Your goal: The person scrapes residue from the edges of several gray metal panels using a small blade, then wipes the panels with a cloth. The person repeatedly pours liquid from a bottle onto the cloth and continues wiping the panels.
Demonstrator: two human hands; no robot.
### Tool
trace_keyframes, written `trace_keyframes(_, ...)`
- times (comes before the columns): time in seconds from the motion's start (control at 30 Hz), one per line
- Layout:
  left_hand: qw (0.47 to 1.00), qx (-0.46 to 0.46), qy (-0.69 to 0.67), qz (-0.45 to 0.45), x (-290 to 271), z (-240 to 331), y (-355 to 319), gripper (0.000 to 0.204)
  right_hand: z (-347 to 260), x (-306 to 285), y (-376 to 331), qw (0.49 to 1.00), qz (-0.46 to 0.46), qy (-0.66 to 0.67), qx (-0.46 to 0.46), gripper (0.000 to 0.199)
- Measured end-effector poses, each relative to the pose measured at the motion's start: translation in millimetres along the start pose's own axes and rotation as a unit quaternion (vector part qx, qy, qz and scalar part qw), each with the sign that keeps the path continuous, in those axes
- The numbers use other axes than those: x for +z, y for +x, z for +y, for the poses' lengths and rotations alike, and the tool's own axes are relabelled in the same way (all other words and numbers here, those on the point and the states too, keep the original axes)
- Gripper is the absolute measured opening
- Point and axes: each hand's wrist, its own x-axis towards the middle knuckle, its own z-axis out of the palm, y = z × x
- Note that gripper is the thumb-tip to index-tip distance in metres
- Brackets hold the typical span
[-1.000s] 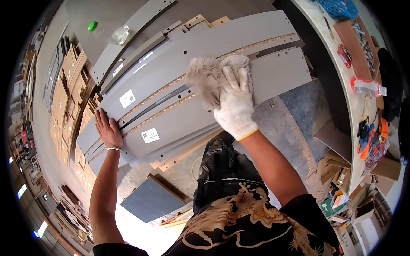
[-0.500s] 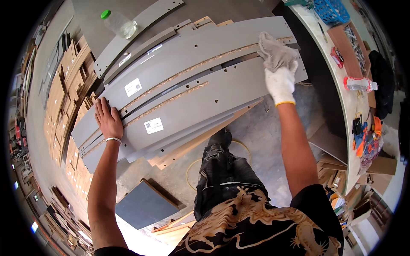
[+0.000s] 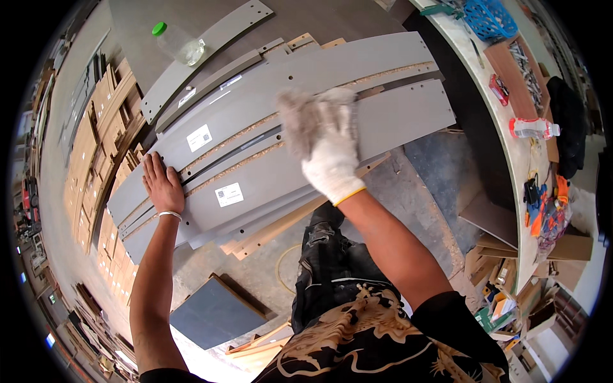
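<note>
Two long grey panels lie side by side in front of me: a far panel (image 3: 249,102) and a near panel (image 3: 402,115), each with a white label and a rough chipboard groove. My left hand (image 3: 163,184), bare, rests flat with fingers stretched across the panels' left end. In a white knitted glove, my right hand (image 3: 333,150) presses a grey-brown rag (image 3: 300,121) onto the panels around their middle. Motion blurs the rag and the gloved fingertips, and the rag and glove cover part of the grooves.
A bottle with a green cap (image 3: 179,45) lies beyond the panels. At right, a bench (image 3: 520,166) carries a blue basket (image 3: 490,18), a red-labelled bottle (image 3: 534,127) and a box of metal hardware (image 3: 525,67). Stacked wood boards (image 3: 96,159) stand at left; a dark panel (image 3: 217,313) lies below.
My right hand has swept the rag leftward from the panels' right end to their middle. My left hand stays where it was on the left end.
</note>
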Motion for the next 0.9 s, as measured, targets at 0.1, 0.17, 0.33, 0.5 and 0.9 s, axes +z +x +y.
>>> trace_keyframes(0.1,1.000,0.007,-0.015,-0.003,-2,7,2,0.061,22,-1,9,0.993,-0.047,0.018,-0.105,0.066)
trace_keyframes(0.17,1.000,0.010,-0.019,0.004,-2,10,3,0.060,85,-8,9,0.998,0.025,-0.058,0.022,0.059)
trace_keyframes(0.33,1.000,0.006,-0.020,0.002,1,18,5,0.060,130,3,10,0.838,0.151,0.498,0.162,0.054)
trace_keyframes(0.5,1.000,0.008,-0.009,0.001,-3,11,4,0.060,-34,28,-5,0.993,-0.026,0.094,-0.073,0.063)
trace_keyframes(0.9,1.000,0.015,-0.012,0.009,-2,8,3,0.060,177,-6,20,0.989,0.120,-0.062,0.053,0.056)
